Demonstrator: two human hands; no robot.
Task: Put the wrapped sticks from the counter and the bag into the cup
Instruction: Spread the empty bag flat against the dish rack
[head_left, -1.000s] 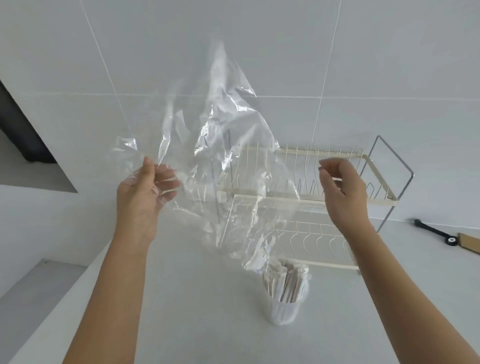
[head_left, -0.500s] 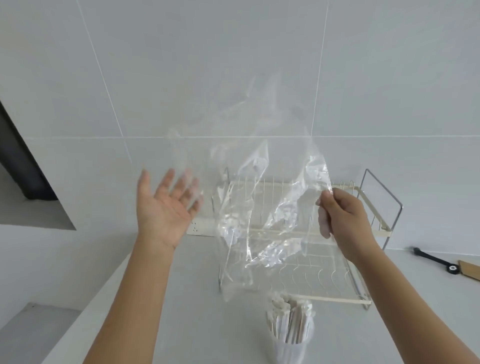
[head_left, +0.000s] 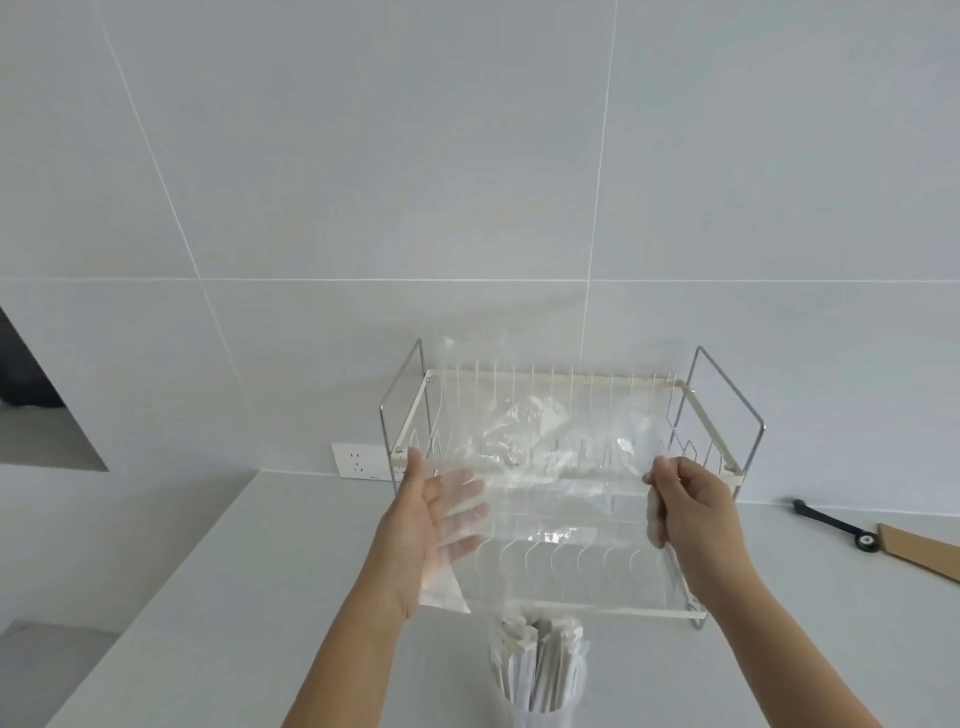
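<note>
Hands stretching a clear bag (head_left: 545, 483) above a cup (head_left: 540, 712) of wrapped sticks (head_left: 540, 660).
My left hand (head_left: 431, 530) lies flat-fingered under it; my right hand (head_left: 691, 509) pinches its edge.

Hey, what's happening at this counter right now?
A person holds a clear plastic bag stretched in front of a dish rack. The right hand pinches one edge; the left hand lies open against the other. The bag looks empty, and the wrapped sticks stand in the cup below.

2 hands (head_left: 431, 525), 1 bag (head_left: 550, 467), 1 cup (head_left: 540, 712), 1 rack (head_left: 680, 395), 1 socket (head_left: 358, 460)
</note>
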